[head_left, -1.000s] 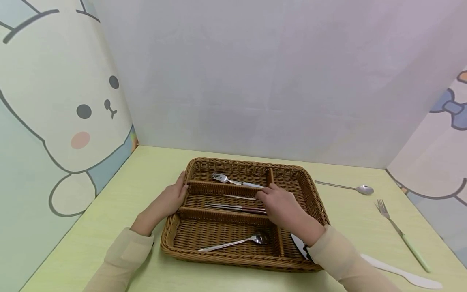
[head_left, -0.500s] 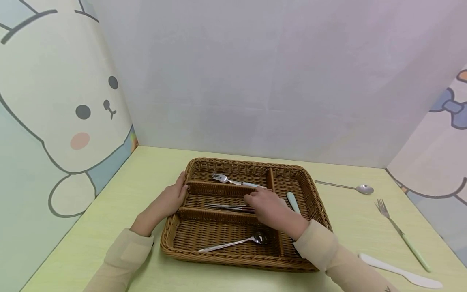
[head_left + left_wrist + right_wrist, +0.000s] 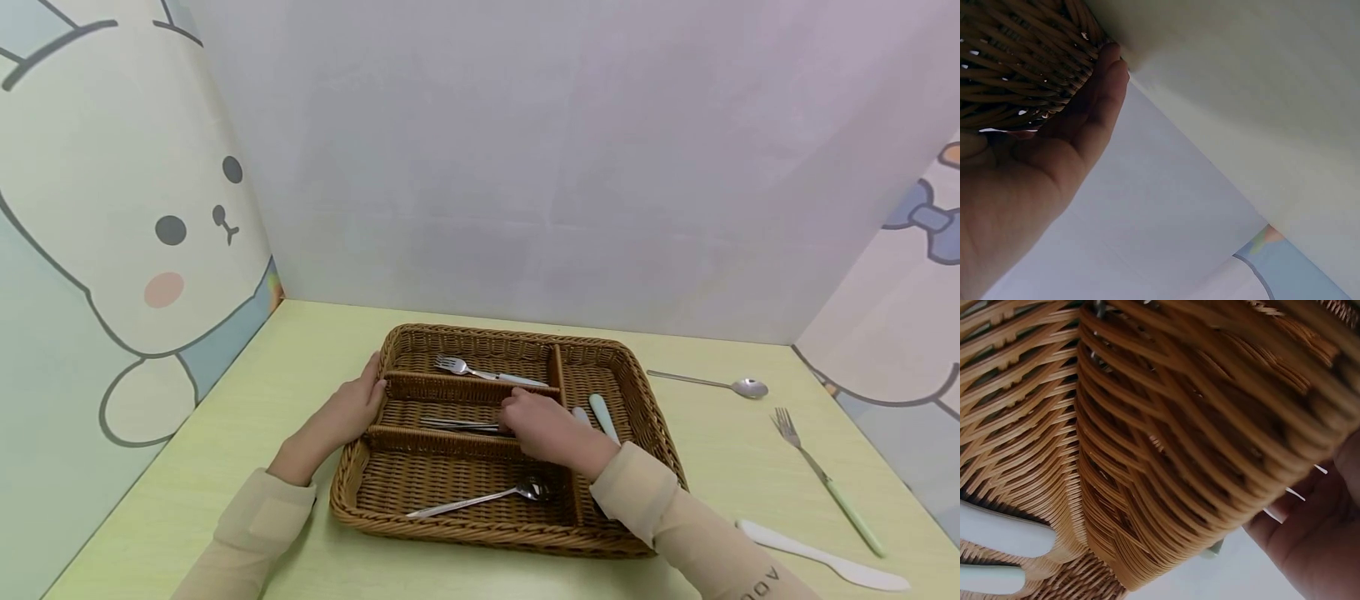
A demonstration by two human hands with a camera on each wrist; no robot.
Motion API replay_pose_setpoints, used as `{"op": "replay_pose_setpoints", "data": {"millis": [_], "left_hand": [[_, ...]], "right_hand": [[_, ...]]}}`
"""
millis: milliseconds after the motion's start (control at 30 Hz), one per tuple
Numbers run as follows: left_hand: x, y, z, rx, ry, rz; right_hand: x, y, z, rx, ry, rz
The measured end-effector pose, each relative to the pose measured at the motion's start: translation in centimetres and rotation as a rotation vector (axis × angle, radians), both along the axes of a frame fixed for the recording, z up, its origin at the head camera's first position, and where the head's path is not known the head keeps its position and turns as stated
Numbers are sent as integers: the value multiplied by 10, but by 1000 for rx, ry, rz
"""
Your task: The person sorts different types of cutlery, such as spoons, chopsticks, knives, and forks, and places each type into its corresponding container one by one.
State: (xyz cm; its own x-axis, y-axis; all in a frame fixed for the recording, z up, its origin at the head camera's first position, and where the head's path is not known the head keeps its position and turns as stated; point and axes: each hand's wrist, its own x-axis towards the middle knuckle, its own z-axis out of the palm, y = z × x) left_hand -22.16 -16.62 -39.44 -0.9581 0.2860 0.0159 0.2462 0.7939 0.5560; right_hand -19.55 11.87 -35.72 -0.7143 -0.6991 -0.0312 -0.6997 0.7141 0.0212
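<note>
A brown wicker cutlery tray with dividers sits on the table. My left hand grips its left end, fingers along the outer wall in the left wrist view. My right hand reaches into the middle compartment, over the covered ends of several metal chopsticks. Its fingertips are hidden from the head view, so I cannot tell whether they pinch a chopstick. A fork with a pale blue handle lies in the rear compartment. In the front one rests a spoon. A mint handle and a white handle show in the right compartment.
Right of the tray lie a long-handled spoon, a fork with a green handle and a white knife. A grey wall stands behind, with cartoon-printed panels at both sides.
My right hand has moved left along the chopsticks, uncovering the handles in the right compartment. A lone chopstick seen apart from the others is no longer visible there. My left hand keeps its place.
</note>
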Motion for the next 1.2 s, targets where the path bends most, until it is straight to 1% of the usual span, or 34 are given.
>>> {"op": "replay_pose_setpoints", "data": {"millis": [67,200,467,533,700,833,1000,1200], "left_hand": [[0,0,0,-2,2,-1],[-1,0,-1,-8,7,-3],[-1,0,-1,-16,15,-9],[-1,0,-1,-13,17,-6],[-1,-1,-2,-5,20,-7],[-1,-1,-2,3,15,-7],[0,-1,-3,12,3,-7],[0,-2,-4,6,14,-13]], "right_hand": [[-1,0,0,-3,-33,-8],[-3,2,-1,-51,-88,-17],[-6,4,-5,-137,-108,28],[-6,3,-5,-131,-134,30],[-5,-1,-3,-95,-238,-7],[-6,-1,-4,-104,-296,-14],[-6,0,-4,-130,-329,1],[-6,1,-4,-127,-345,1]]}}
